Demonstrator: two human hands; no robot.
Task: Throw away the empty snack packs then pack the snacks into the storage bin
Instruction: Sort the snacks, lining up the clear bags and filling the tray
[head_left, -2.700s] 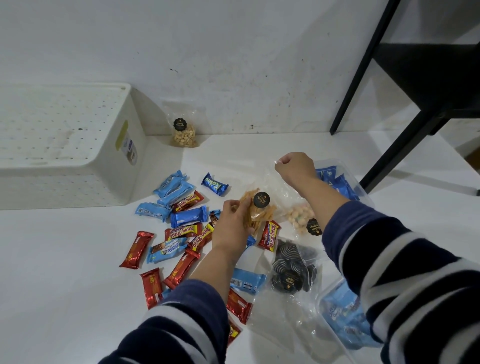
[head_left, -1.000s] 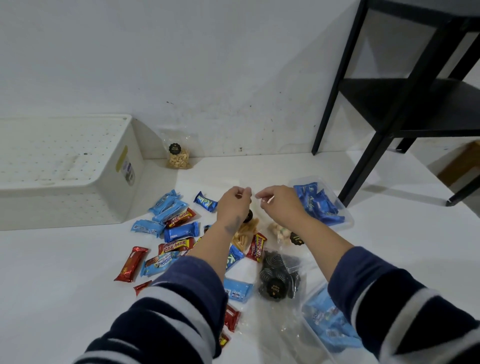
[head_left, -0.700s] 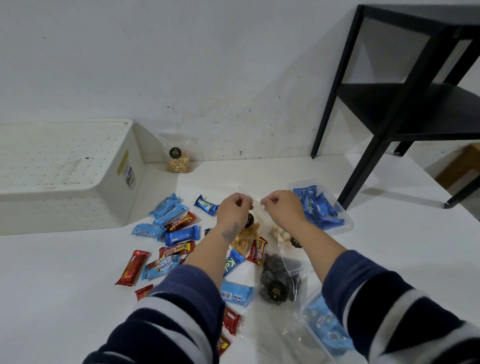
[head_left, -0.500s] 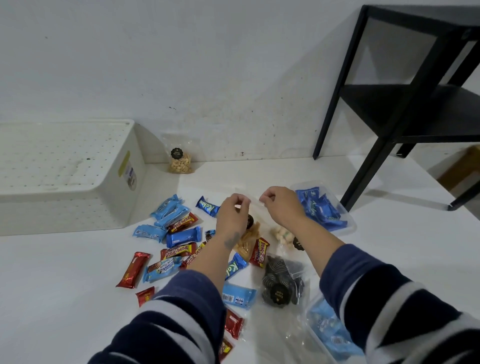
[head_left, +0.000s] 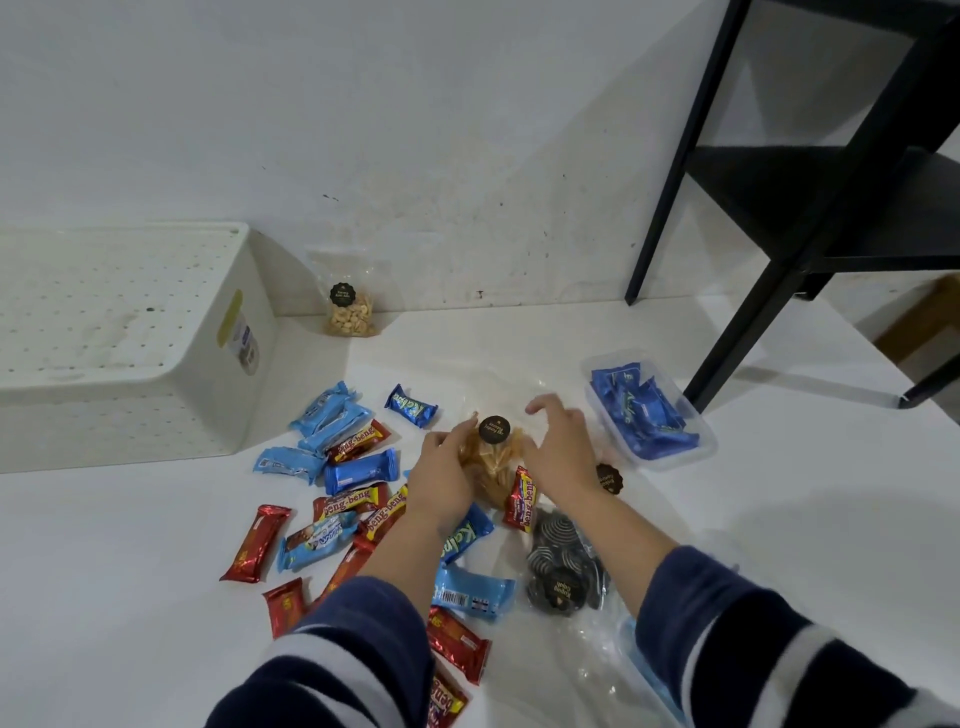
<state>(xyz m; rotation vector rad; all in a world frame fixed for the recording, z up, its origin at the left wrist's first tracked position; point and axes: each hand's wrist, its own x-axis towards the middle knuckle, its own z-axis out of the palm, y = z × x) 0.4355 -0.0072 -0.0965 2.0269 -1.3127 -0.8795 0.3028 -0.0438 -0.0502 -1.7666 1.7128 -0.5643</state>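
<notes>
Bin (head_left: 130, 338), white, perforated, upside down at far left edge of white floor (head_left: 779, 519), against wall. Yellow label on its right end.

Peanut bag (head_left: 350, 312), clear, black round sticker, upright at foot of wall just right of bin.

Snack bars (head_left: 358, 470), loose scatter in red and blue wrappers, spread from right of bin toward centre; several overlapping, some passing under left forearm. One red bar (head_left: 256, 543) lying apart at left of scatter. One dark blue candy (head_left: 411, 406) at far side of scatter.

Left hand (head_left: 449, 478), fingers curled round left side of clear bag of orange sticks (head_left: 491, 462); grasping it. Bag standing near centre of floor among bars, black round sticker on top front.

Right hand (head_left: 563, 452), fingers bent loosely over right side of same bag, fingertips raised above it; grasp on bag not certain, cannot tell.

Red bar (head_left: 522, 499) upright-lying just below right hand, touching stick bag.

Bag of dark swirl cookies (head_left: 563, 566), clear, black sticker, lying between forearms, nearer lower edge.

Black sticker (head_left: 609, 478) of another clear bag showing just right of right wrist; contents hidden.

Clear tub (head_left: 649, 410) holding blue wrapped snacks, right of hands, near black shelf leg (head_left: 753, 312).

Striped sleeves at bottom edge.
</notes>
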